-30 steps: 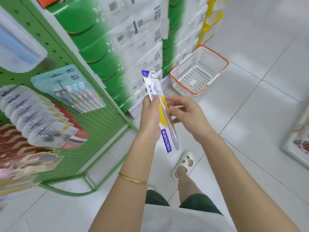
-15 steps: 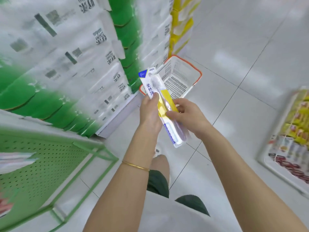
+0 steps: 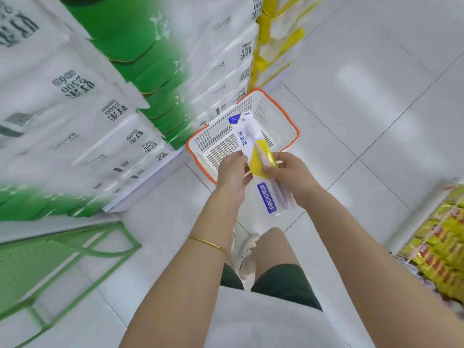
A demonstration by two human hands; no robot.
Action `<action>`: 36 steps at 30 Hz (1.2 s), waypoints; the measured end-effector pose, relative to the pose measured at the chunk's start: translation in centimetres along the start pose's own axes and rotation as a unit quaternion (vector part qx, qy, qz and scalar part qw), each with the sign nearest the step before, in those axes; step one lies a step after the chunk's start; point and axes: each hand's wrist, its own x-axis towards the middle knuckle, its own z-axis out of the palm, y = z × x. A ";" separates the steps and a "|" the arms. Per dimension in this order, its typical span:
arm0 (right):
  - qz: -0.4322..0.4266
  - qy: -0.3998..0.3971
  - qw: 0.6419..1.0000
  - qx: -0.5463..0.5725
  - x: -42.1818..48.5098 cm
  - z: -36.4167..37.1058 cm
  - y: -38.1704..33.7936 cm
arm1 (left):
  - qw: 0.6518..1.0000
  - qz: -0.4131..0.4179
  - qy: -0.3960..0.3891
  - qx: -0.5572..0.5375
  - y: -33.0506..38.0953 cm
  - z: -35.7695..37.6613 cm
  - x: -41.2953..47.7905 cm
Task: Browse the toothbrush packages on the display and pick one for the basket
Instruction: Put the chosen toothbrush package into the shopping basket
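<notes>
**As we turn from the rack, the pick reaches the basket**

Since a second ago, when the view held the green pegboard display (image 3: 37, 259) with its hanging toothbrush packs, we've swung right. Only the rack's lower corner shows now, at the left edge. The stacked tissue packs (image 3: 100, 109) fill the upper left and are blurred.

The basket (image 3: 218, 146), white with an orange rim, was well ahead on the floor then. Now it sits just beyond our hands and looks empty.

Toothbrush package (image 3: 256, 159): off the display and held in the air, top end over the basket opening in this view, bottom end toward us. It isn't in the basket yet.

Left hand (image 3: 232, 172): clamped on the package's left edge, fingers curled round it, same hold as in both earlier frames.

Right hand (image 3: 291, 175): also gripping it, thumb across the yellow band, fingers behind. A second ago it only reached toward the pack.

A gold bracelet (image 3: 208, 243) is on the left wrist, and yellow snack packs (image 3: 439, 247) are at far right.

Our read: browsing is done and the choice is made, so we're in the carry step. What's left is lowering the pack and releasing it inside the rim. It's light, flat and stiff enough, so there's little risk beyond it missing the rim or catching on it.
</notes>
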 end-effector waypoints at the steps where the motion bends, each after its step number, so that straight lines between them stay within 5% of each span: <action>1: 0.008 -0.003 1.000 -0.001 1.6 -0.8 -0.1 | 1.000 -0.008 0.021 -0.006 0.2 0.7 1.0; 11: 0.102 -0.098 0.987 -0.082 19.2 -1.9 2.7 | 0.966 -0.056 0.211 -0.138 -3.3 3.2 10.7; 22: 0.173 -0.115 0.966 -0.154 40.9 7.6 15.4 | 0.964 -0.026 0.255 0.069 -13.8 -2.8 27.5; 27: 0.137 -0.131 0.947 -0.259 49.7 13.9 22.2 | 0.958 -0.002 0.277 0.074 -18.4 -7.8 34.6; 36: 0.118 -0.162 0.937 -0.287 55.4 22.3 28.1 | 0.955 0.015 0.293 0.054 -21.4 -11.7 40.3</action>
